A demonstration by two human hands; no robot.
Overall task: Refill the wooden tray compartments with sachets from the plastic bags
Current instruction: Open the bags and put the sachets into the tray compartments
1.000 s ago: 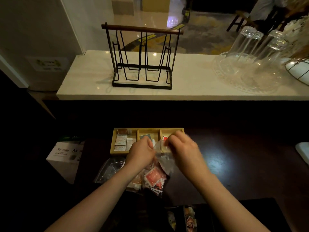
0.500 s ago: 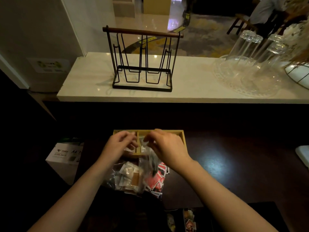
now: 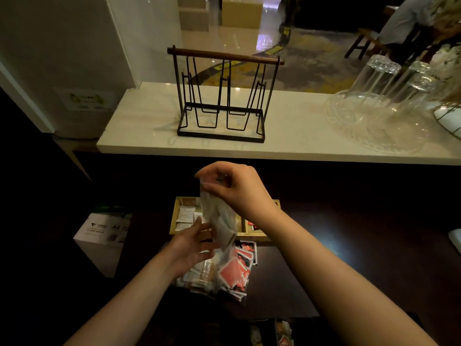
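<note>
Above the wooden tray [image 3: 259,236], right hand [image 3: 239,191] fingers pinch a plastic bag [image 3: 219,221]; left hand [image 3: 192,245] cups its bottom.

At the centre of the frame a clear plastic bag [image 3: 219,221] hangs, its contents pale and greyish. Behind it the tray [image 3: 259,233] is light yellowish wood; its left compartment holds white sachets [image 3: 185,216] with faint print, its right one shows a bit of red. Below, at lower centre, lie red sachets [image 3: 234,270] with white edges, beside tan and cream ones [image 3: 199,273]. The table [image 3: 349,245] is very dark brown, glossy. At the left sits a white box [image 3: 102,236] with black lettering and a green top. Across the upper half runs a creamy white marble counter [image 3: 149,131] bearing a black wire rack [image 3: 222,96] with a brown wooden bar, and clear glasses [image 3: 381,91] at the right.
</note>
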